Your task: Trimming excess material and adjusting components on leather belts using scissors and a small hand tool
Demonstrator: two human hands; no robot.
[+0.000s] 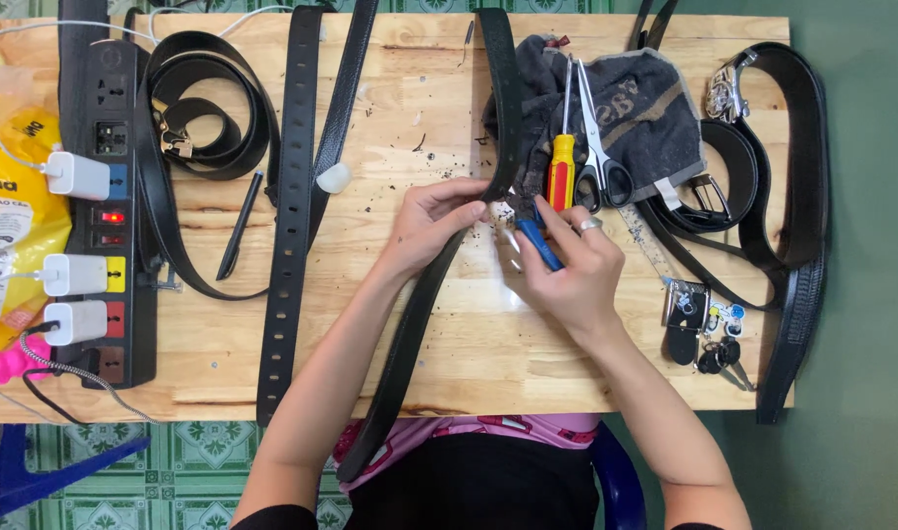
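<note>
Belt [422,294] runs across the middle of the wooden table [449,363], from the far edge down past the near edge toward the person's lap; the left hand [431,222] pinches it between thumb and fingers, closed on the strap where it bends; the right hand [567,265] is clenched around a blue-handled tool [539,243] whose tip meets the belt just beside the left fingertips (the tip itself is too small to make out, perhaps a blade or awl). Dark crumbs lie scattered around that spot. Just beyond the hands a screwdriver [562,169] and scissors [598,162] rest on a dark cloth [655,118]; more belts lie left and right; a power strip [110,216] sits at the left edge; keys [709,334] lie near the right wrist.
</note>
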